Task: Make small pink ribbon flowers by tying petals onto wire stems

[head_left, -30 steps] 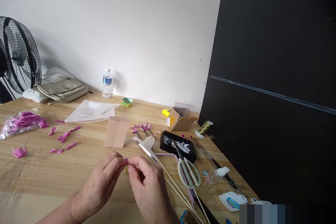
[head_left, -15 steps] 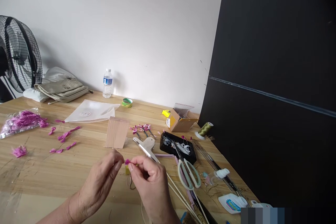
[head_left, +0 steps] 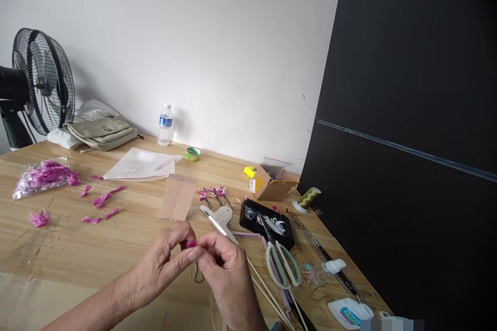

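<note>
Because the piece is so small, it seems to call for fingertips alone: the left hand (head_left: pixel 166 254) and the right hand (head_left: pixel 230 265) meet over the pale wooden bench (head_left: pixel 116 248), thumbs and forefingers drawn nearly together, with a small magenta fibre tuft (head_left: pixel 191 243) caught between them. Which fingertip bears most of the grip cannot be told. Just below shows a thin bent metal loop (head_left: pixel 198 274), its upper part hidden. Beyond the hands are a light wooden block (head_left: pixel 178 196) and a silver metal clip (head_left: pixel 218 221); behind these, pink-and-white flowers (head_left: pixel 215 192) point their dark stems towards the person, perhaps for easy lifting. To the right, pale-green-handled scissors (head_left: pixel 280 267) rest blades across a black rectangular tray (head_left: pixel 248 223), handles nearest, likely for quick reach. To the left, magenta fibre bundles (head_left: pixel 103 199) lie spread, presumably to keep them untangled, near a clear plastic bag (head_left: pixel 22 186) of similar fibre.
</note>
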Action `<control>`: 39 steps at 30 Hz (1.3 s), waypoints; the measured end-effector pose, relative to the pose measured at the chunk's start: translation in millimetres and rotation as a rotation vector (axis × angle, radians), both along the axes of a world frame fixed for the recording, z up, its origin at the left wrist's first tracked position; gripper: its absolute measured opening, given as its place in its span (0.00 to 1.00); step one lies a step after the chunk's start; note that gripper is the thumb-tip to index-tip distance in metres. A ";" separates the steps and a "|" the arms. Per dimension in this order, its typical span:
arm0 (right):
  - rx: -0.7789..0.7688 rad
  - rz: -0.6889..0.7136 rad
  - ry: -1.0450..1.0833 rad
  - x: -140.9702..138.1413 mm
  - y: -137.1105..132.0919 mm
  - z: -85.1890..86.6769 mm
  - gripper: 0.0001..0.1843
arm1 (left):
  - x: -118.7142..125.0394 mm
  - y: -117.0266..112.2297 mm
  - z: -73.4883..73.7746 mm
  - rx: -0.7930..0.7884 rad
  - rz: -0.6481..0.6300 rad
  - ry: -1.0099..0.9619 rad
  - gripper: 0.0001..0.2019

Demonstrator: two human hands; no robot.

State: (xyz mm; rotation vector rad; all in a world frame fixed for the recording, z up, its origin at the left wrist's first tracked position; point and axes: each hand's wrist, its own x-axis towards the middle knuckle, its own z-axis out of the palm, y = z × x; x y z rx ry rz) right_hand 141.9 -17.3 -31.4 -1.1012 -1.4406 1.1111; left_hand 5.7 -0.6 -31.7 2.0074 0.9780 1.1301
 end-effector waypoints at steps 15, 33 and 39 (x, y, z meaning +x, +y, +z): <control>0.018 0.138 -0.021 5.4 0.2 10.1 0.13 | -4.1 -1.5 -6.5 -0.301 -0.110 -0.196 0.19; 0.423 -0.055 -0.286 -3.7 -7.6 2.7 0.07 | 0.6 -4.3 -18.5 -0.575 -0.169 -0.645 0.18; 0.678 -0.155 -0.415 -4.1 -5.5 -3.7 0.09 | 2.9 -5.2 -16.8 -0.606 -0.158 -0.683 0.17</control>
